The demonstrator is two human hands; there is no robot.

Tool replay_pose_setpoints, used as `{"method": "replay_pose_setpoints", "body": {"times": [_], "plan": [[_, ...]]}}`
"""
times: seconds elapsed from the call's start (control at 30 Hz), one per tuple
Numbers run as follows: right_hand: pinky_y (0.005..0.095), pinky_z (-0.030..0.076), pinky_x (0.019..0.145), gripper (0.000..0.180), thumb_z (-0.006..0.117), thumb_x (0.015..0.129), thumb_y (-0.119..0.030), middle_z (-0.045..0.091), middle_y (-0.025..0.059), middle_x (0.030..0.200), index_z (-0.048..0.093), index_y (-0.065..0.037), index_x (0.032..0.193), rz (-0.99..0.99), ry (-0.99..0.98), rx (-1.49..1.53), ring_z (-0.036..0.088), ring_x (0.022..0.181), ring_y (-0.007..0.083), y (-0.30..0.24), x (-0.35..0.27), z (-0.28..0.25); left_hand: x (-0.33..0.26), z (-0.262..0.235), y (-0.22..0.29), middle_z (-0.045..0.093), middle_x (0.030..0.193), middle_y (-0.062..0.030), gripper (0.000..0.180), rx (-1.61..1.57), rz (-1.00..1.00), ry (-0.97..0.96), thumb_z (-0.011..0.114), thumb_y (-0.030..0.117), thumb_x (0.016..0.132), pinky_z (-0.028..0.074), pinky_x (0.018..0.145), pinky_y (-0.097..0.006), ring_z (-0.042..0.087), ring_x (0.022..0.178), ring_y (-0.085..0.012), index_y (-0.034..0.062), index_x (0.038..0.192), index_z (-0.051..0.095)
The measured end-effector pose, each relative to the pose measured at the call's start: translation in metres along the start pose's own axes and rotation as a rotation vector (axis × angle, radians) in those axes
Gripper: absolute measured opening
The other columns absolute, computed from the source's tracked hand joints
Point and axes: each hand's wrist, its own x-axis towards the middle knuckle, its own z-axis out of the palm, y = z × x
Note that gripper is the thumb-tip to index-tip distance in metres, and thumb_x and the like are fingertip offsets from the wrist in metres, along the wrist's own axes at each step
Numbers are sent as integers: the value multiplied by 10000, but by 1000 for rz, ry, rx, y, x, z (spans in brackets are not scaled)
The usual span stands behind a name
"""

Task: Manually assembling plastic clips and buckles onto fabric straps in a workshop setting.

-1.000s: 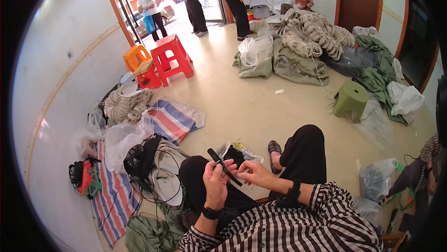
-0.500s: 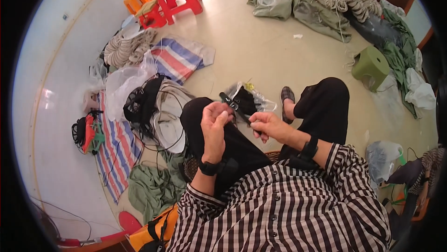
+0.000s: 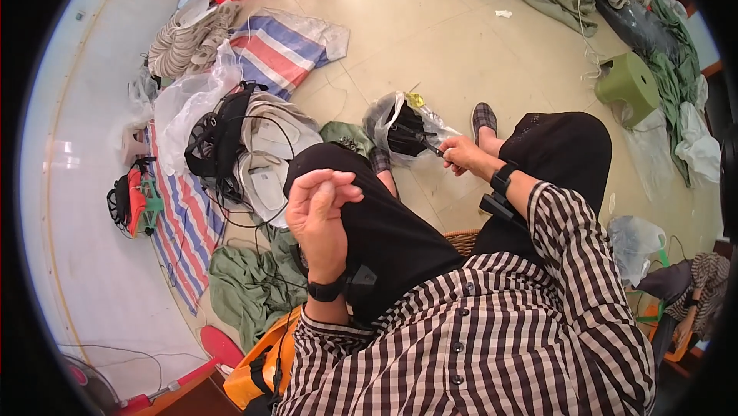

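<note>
My right hand (image 3: 463,155) is stretched forward and closed on one end of a narrow black strip (image 3: 433,148), possibly a strap. Its far end reaches over an open clear plastic bag (image 3: 377,118) on the floor between my feet. Black pieces (image 3: 406,130) lie inside this bag, and the strip's tip blends in with them. Above my left thigh, my left hand (image 3: 319,212) is raised with its fingers curled and the thumb pressed against them. Whatever those fingers may hold is hidden.
Left of my legs lie black mesh gear (image 3: 211,143), pale shell-like pieces (image 3: 265,185), green cloth (image 3: 250,285) and a striped sheet (image 3: 184,224). A green stool (image 3: 626,89) stands to the right. Another person's arm (image 3: 692,301) shows at the right edge.
My right hand has carried the black strip forward, away from my left hand, to the plastic bag. My left hand has let go of the strip and drawn back left.
</note>
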Motion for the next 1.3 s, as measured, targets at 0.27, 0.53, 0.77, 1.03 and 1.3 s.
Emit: {"method": "replay_pose_setpoints", "body": {"times": [0.27,0.53,0.77,1.03,1.3], "plan": [[299,472,465,269,489,777,-50,602,61,679,628,-43,1008,-145,134,-135,562,539,155,9,65,26,2,-30,11,608,809,-138,139,125,145,230,450,46,926,463,548,-245,544,599,-145,-7,1020,537],[264,478,479,255,509,817,-55,600,53,768,596,-32,1055,-161,94,32,554,566,125,2,135,34,2,-37,8,596,738,-148,115,146,113,344,450,60,921,383,386,-156,484,430,-94,-17,987,504],[290,503,513,272,514,811,-49,627,79,851,570,-17,1075,-162,474,-186,607,647,147,43,179,10,11,-34,6,575,732,-152,116,158,140,328,435,52,930,340,356,-135,439,399,-72,-39,978,488],[298,487,494,149,521,835,-101,644,89,750,607,-19,925,-27,163,88,612,594,155,24,130,30,10,-35,9,558,740,-128,125,107,82,333,403,41,924,309,355,-125,421,421,-52,-29,985,487],[266,500,576,208,530,863,-158,639,72,840,584,-24,1013,-209,-108,-10,612,672,128,-45,49,24,14,-75,-26,609,792,-112,160,-163,-280,266,508,86,893,448,446,-220,547,523,-121,-8,1017,546]]}}
